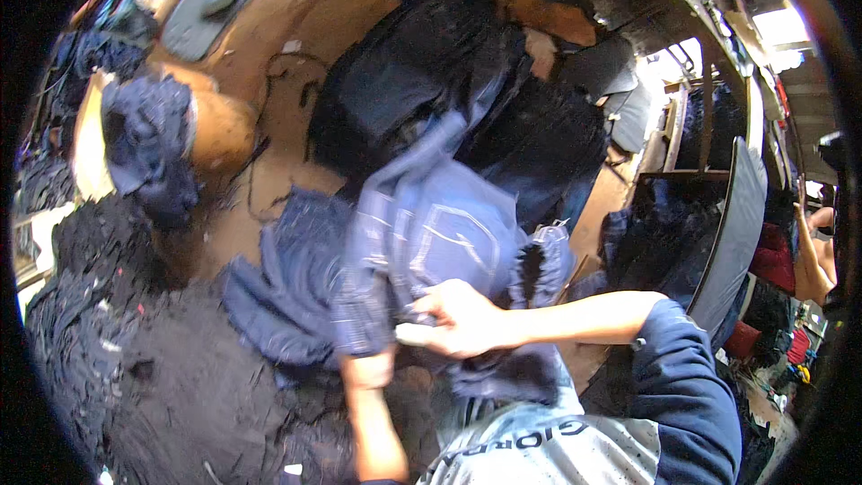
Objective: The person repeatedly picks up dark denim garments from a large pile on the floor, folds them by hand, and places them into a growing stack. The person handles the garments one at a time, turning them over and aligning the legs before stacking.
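A pair of blue jeans point(458, 238) with pale stitching on a pocket is spread in front of me, partly smeared by motion. My left hand point(368, 368) goes under a fold of the denim, so its fingers are hidden. Close beside it, my right hand point(462, 316) is closed at the edge of the cloth. Something small and dark shows at its fingertips, too blurred to name. More dark blue denim point(292, 283) lies crumpled just left of the jeans.
A big dark heap of garments point(422, 72) lies ahead. Black cloth scraps point(206, 386) pile up at lower left. An orange-brown cylinder point(220, 130) draped with denim stands at left. A grey padded board point(736, 224) rises at right, with another person's arm point(811, 260) beyond it.
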`<state>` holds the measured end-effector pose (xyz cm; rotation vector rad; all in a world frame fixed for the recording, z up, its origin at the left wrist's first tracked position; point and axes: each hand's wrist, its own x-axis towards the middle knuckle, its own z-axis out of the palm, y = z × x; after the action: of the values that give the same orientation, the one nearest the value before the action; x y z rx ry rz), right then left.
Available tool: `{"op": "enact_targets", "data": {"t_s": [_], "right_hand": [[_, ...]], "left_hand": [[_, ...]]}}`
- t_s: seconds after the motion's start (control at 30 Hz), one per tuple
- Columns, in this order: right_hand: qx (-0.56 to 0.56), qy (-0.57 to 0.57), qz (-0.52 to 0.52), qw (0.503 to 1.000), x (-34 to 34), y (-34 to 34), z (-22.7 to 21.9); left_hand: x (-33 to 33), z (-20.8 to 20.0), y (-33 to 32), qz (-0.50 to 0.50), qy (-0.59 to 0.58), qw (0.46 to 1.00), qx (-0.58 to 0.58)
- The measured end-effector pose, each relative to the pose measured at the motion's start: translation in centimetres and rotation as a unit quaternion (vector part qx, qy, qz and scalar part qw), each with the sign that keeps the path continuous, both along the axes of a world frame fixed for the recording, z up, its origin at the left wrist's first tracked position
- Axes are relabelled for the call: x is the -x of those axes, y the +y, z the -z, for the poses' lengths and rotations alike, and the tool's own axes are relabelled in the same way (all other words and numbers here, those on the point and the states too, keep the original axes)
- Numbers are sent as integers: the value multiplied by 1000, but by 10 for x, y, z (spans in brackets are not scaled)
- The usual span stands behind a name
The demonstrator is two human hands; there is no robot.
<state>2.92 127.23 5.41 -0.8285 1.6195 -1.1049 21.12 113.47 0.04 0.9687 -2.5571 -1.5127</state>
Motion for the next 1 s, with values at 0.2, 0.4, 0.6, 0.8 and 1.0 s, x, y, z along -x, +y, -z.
{"op": "enact_targets", "data": {"t_s": [0.2,0.4,0.6,0.8,1.0], "right_hand": [[387,-180,118,896,-161,-104,-102],[161,-243,283,914,-275,-93,-5],[-246,41,-110,962,-288,-8,184],[-235,281,3,931,-41,79,281],[-423,476,141,758,233,133,282]], "left_hand": [[-166,-221,-144,96,-21,934,345],[-156,-175,-134,37,-99,964,246],[-185,80,-27,64,-483,859,157],[-245,167,39,69,-577,808,100],[-203,137,22,-20,-505,829,239]]}}
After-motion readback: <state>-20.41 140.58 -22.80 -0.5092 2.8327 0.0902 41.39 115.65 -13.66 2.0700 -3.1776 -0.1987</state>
